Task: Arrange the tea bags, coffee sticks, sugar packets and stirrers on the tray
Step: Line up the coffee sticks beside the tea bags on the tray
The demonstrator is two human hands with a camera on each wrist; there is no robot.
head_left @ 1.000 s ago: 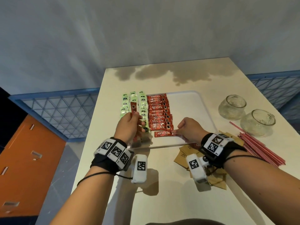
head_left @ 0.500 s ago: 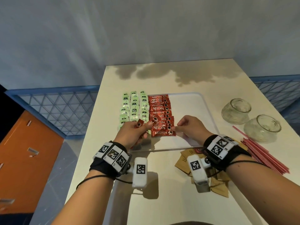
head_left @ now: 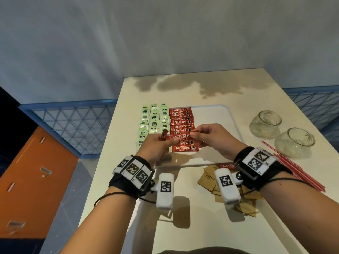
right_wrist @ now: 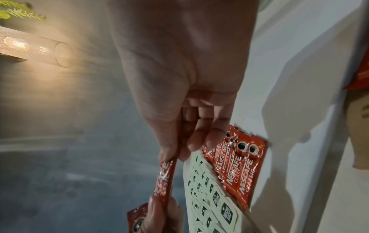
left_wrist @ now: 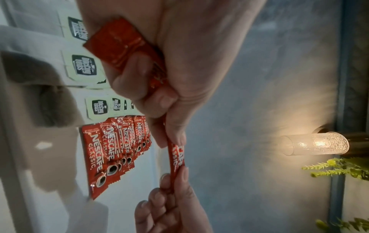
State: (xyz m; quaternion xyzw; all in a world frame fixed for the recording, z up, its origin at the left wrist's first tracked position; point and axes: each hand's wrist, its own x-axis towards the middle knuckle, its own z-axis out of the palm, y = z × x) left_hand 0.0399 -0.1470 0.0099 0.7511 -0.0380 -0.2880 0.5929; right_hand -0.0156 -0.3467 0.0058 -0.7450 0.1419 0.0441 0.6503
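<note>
A red coffee stick (head_left: 180, 138) hangs level above the white tray (head_left: 220, 125), held at both ends. My left hand (head_left: 173, 142) pinches its left end and also grips a few spare coffee sticks (left_wrist: 117, 45), one poking up. My right hand (head_left: 193, 134) pinches the right end between thumb and fingers (right_wrist: 169, 151). Below, a column of overlapping coffee sticks (head_left: 181, 121) lies beside rows of green tea bags (head_left: 153, 121) on the tray's left part. Brown sugar packets (head_left: 207, 178) and red stirrers (head_left: 293, 167) lie on the table, off the tray.
Two glass jars (head_left: 266, 121) (head_left: 295, 142) stand right of the tray. One more coffee stick (head_left: 226, 165) lies on the sugar packets, partly under my right wrist. The tray's right half is bare. Table edges drop off at left and right.
My right hand has left the stick it pressed at the near end of the column and risen. Now both hands hold one stick from the left hand's bundle between them.
</note>
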